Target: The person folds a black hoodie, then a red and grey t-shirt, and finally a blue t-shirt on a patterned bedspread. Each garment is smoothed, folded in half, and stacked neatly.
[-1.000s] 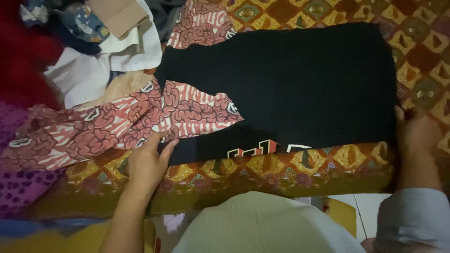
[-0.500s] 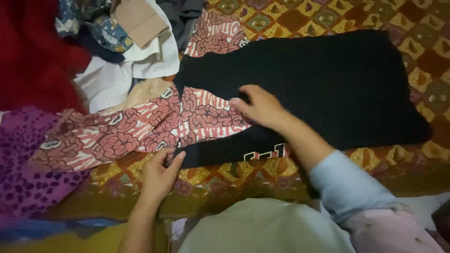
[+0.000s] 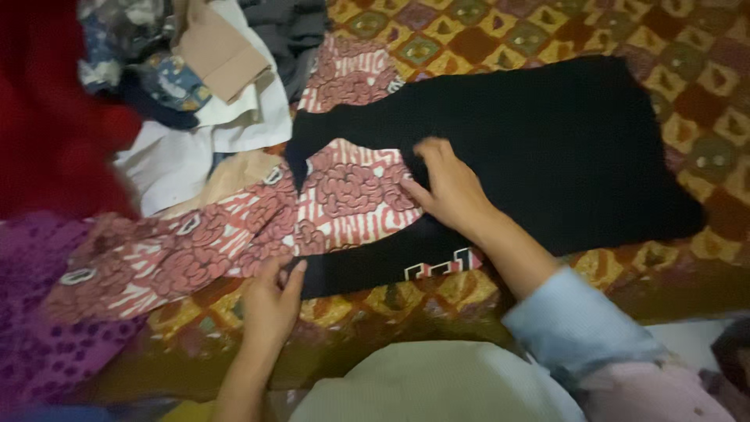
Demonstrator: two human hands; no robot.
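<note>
A patterned bedspread (image 3: 547, 31) in gold and brown covers the surface. On it lies a black shirt (image 3: 547, 148), spread flat, the landmark here. Over the shirt's left part drapes a pink and white patterned sleeve (image 3: 344, 195), which trails off to the shirt's left toward a purple spotted cloth (image 3: 31, 312). Beyond the shirt's upper left corner sits a heap of clothes (image 3: 211, 94), with a red cloth (image 3: 47, 117) further left.

The right hand (image 3: 449, 187) rests on the shirt near its middle, fingers pinched narrow on the sleeve's edge where it meets the black cloth. The left hand (image 3: 269, 301) is at the shirt's lower left corner, thumb and fingers closed on that corner.
</note>
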